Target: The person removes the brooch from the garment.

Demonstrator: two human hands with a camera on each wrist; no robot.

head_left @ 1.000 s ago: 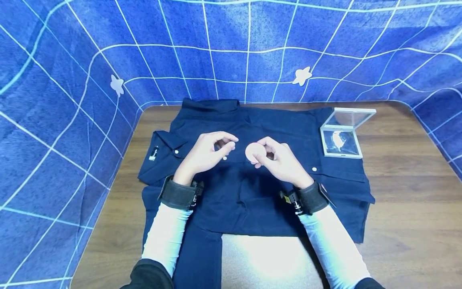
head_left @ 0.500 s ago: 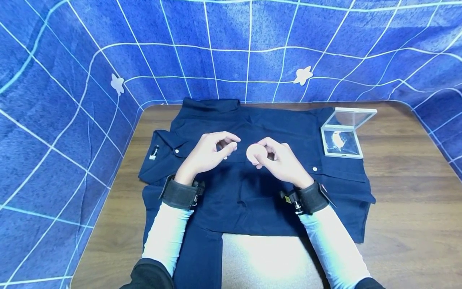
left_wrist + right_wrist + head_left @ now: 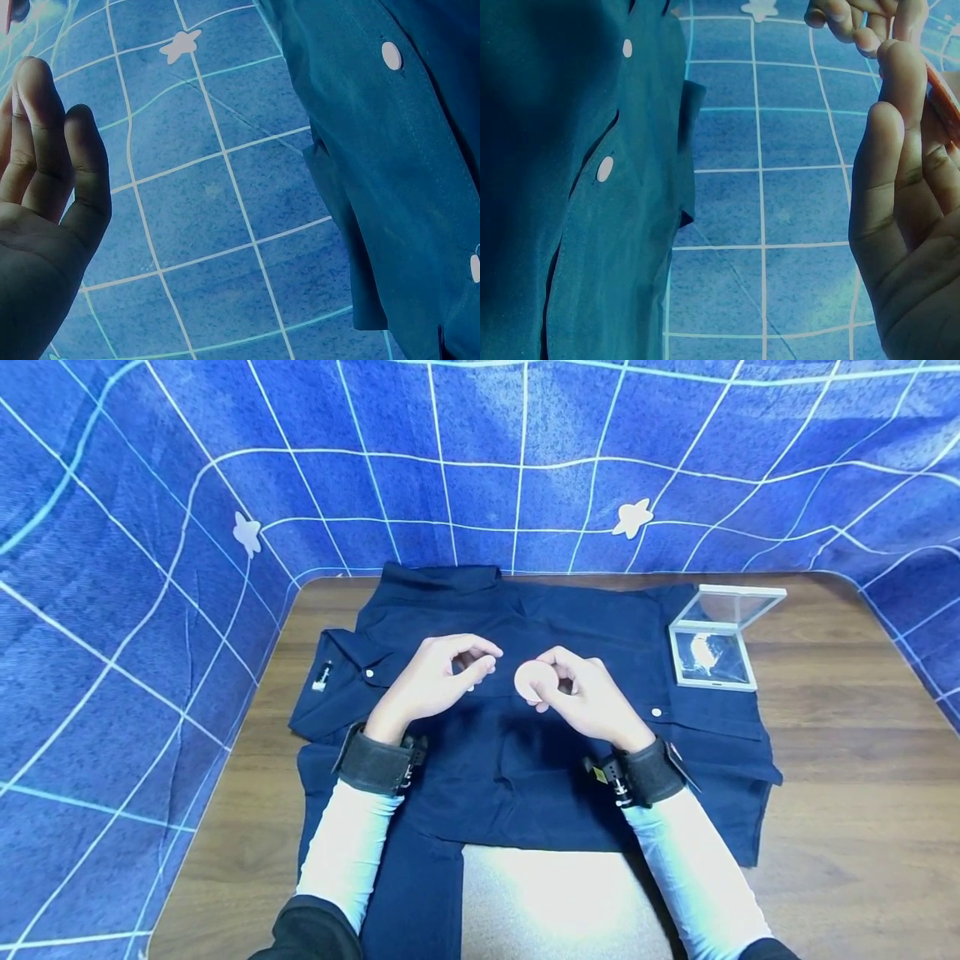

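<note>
In the head view my right hand (image 3: 588, 697) pinches a small round pale disc (image 3: 532, 678) between thumb and fingers. Its reddish edge shows in the right wrist view as a thin orange-red rim (image 3: 943, 97); what kind of disc it is I cannot tell. My left hand (image 3: 438, 677) hovers to the left of the disc, apart from it, fingers gently bent and thumb near the index fingertip. Nothing shows in that hand. Below both hands a dark navy shirt (image 3: 570, 810) with white buttons lies spread out, one sleeve folded in at the left.
A flat square case (image 3: 712, 683) with its clear lid raised stands on the shirt's right side. Beneath lies a wooden table (image 3: 847, 760). A blue cloth (image 3: 480, 435) with a white grid hangs behind and at the sides. A pale surface (image 3: 562, 902) shows at the front.
Both hands keep the same pose, and the disc stays in my right hand. The whole head view has shifted very slightly.
</note>
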